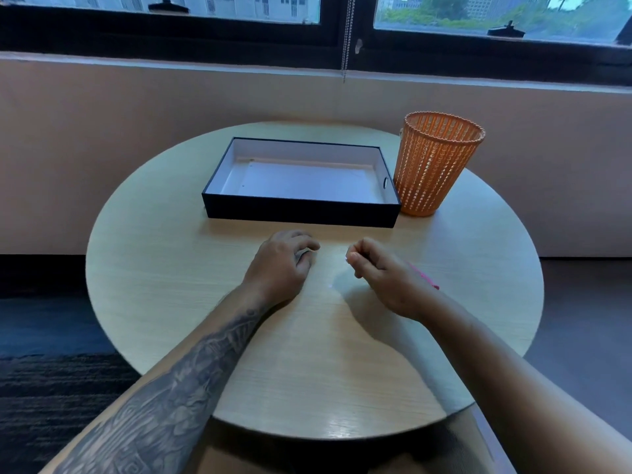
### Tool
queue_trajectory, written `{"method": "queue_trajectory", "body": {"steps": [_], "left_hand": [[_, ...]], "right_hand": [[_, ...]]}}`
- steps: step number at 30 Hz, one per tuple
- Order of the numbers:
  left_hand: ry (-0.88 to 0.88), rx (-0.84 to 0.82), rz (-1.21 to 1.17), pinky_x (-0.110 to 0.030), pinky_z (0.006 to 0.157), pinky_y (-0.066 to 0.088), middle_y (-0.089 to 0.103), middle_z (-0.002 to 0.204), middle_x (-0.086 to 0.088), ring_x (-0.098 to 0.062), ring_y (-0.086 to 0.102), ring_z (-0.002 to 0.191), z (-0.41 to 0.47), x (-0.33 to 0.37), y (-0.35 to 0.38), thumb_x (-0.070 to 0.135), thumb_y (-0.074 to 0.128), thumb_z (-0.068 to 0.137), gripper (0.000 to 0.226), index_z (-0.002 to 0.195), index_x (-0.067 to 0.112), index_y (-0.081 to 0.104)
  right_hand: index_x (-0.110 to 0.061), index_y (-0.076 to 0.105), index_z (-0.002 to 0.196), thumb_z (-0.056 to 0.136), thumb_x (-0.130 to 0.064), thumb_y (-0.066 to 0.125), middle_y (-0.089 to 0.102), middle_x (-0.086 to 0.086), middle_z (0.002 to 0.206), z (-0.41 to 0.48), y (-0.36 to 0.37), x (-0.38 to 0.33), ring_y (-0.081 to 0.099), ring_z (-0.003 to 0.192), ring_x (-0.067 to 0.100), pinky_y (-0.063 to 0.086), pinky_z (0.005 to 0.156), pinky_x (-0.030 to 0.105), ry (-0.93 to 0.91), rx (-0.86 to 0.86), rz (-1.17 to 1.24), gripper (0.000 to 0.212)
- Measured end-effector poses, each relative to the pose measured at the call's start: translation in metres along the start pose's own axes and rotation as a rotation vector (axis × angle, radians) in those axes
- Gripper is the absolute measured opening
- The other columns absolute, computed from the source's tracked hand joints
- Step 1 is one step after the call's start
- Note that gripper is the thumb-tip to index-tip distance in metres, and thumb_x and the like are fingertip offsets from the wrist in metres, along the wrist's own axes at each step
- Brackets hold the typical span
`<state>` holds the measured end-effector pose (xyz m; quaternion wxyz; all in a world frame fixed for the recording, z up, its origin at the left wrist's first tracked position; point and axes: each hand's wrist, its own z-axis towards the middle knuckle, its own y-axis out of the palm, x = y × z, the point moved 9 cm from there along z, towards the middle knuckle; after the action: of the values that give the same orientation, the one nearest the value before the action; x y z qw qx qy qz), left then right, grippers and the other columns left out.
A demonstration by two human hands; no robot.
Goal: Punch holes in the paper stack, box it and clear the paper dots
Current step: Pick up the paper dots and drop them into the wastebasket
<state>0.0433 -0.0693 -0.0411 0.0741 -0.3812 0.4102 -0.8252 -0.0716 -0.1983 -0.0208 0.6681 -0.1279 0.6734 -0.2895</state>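
Note:
A black box (301, 212) with a white inside stands open at the back of the round table (171, 268). The white paper stack (307, 181) lies flat in it, with two small holes near its left edge. My left hand (282, 265) rests on the table in front of the box, fingers curled down over a small pale patch. My right hand (383, 275) hovers just to the right of it, thumb and fingertips pinched on what looks like tiny paper dots. One small pale dot (330, 286) lies on the table between the hands.
An orange mesh waste basket (434, 165) stands upright against the box's right end. A pink cord (425, 277) shows behind my right wrist. The table sits by a beige wall under a window, with dark carpet around it.

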Motion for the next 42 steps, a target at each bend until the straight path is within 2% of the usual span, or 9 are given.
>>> {"method": "queue_trajectory", "body": {"steps": [5, 8, 10, 15, 20, 24, 27, 33, 42], "left_hand": [[0.027, 0.062, -0.184, -0.039, 0.089, 0.055, 0.069, 0.107, 0.009, -0.014, 0.065, 0.102, 0.026, 0.025, -0.013, 0.020, 0.056, 0.088, 0.023, 0.102, 0.021, 0.074], [0.038, 0.053, -0.273, -0.039, 0.085, 0.058, 0.068, 0.105, 0.011, -0.014, 0.067, 0.098, 0.060, 0.046, -0.017, 0.021, 0.058, 0.089, 0.019, 0.101, 0.024, 0.073], [0.067, 0.072, -0.218, -0.034, 0.087, 0.052, 0.069, 0.107, 0.011, -0.013, 0.065, 0.101, 0.086, 0.063, -0.022, 0.022, 0.058, 0.090, 0.020, 0.103, 0.025, 0.073], [0.185, 0.036, -0.101, -0.029, 0.091, 0.049, 0.067, 0.110, 0.009, -0.015, 0.063, 0.104, 0.149, 0.112, -0.019, 0.020, 0.060, 0.093, 0.019, 0.108, 0.022, 0.072], [0.264, 0.016, 0.045, -0.045, 0.100, 0.047, 0.063, 0.127, 0.003, -0.022, 0.057, 0.117, 0.197, 0.148, -0.004, 0.025, 0.060, 0.091, 0.027, 0.116, 0.022, 0.067], [0.292, -0.058, 0.138, -0.045, 0.103, 0.046, 0.061, 0.135, 0.004, -0.020, 0.056, 0.123, 0.215, 0.165, 0.011, 0.027, 0.060, 0.092, 0.034, 0.125, 0.021, 0.064], [0.332, -0.064, 0.172, -0.042, 0.102, 0.048, 0.066, 0.131, 0.006, -0.017, 0.061, 0.118, 0.219, 0.172, 0.016, 0.026, 0.060, 0.093, 0.031, 0.123, 0.023, 0.069], [0.396, -0.026, 0.168, -0.038, 0.083, 0.055, 0.070, 0.113, 0.008, -0.017, 0.067, 0.098, 0.223, 0.176, 0.017, 0.024, 0.064, 0.093, 0.018, 0.108, 0.028, 0.073], [0.397, -0.010, 0.133, -0.042, 0.082, 0.056, 0.069, 0.116, 0.007, -0.019, 0.067, 0.099, 0.220, 0.173, 0.018, 0.020, 0.061, 0.094, 0.021, 0.110, 0.026, 0.073]], "right_hand": [[-0.021, 0.056, 0.090, 0.103, -0.025, 0.051, 0.051, 0.003, 0.078, 0.011, -0.030, -0.005, 0.045, 0.071, 0.020, 0.042, 0.067, 0.044, -0.021, 0.058, 0.060, 0.015], [-0.023, 0.058, 0.090, 0.104, -0.020, 0.051, 0.054, 0.004, 0.081, 0.020, -0.062, -0.015, 0.050, 0.074, 0.019, 0.046, 0.070, 0.041, -0.046, 0.128, 0.054, 0.016], [-0.022, 0.058, 0.091, 0.104, -0.020, 0.051, 0.057, 0.001, 0.082, 0.029, -0.089, -0.023, 0.051, 0.077, 0.017, 0.047, 0.076, 0.043, -0.071, 0.183, -0.003, 0.016], [-0.020, 0.059, 0.096, 0.105, -0.026, 0.050, 0.054, 0.000, 0.077, 0.060, -0.163, -0.034, 0.048, 0.067, 0.017, 0.043, 0.065, 0.042, -0.088, 0.318, -0.089, 0.014], [-0.015, 0.060, 0.112, 0.106, -0.030, 0.047, 0.061, 0.004, 0.095, 0.091, -0.225, -0.034, 0.056, 0.082, 0.017, 0.049, 0.070, 0.037, -0.030, 0.425, -0.205, 0.021], [-0.016, 0.059, 0.116, 0.106, -0.029, 0.046, 0.061, 0.004, 0.104, 0.112, -0.253, -0.022, 0.057, 0.085, 0.016, 0.042, 0.060, 0.026, 0.044, 0.471, -0.284, 0.021], [-0.018, 0.059, 0.113, 0.106, -0.030, 0.046, 0.061, 0.005, 0.102, 0.122, -0.261, -0.009, 0.056, 0.080, 0.014, 0.041, 0.058, 0.027, 0.110, 0.450, -0.347, 0.019], [-0.019, 0.057, 0.110, 0.105, -0.025, 0.050, 0.058, 0.001, 0.094, 0.131, -0.253, 0.005, 0.056, 0.079, 0.013, 0.040, 0.058, 0.023, 0.150, 0.342, -0.403, 0.011], [-0.017, 0.062, 0.105, 0.105, -0.021, 0.051, 0.058, 0.000, 0.089, 0.133, -0.250, 0.007, 0.054, 0.076, 0.013, 0.040, 0.060, 0.023, 0.146, 0.305, -0.395, 0.011]]}}
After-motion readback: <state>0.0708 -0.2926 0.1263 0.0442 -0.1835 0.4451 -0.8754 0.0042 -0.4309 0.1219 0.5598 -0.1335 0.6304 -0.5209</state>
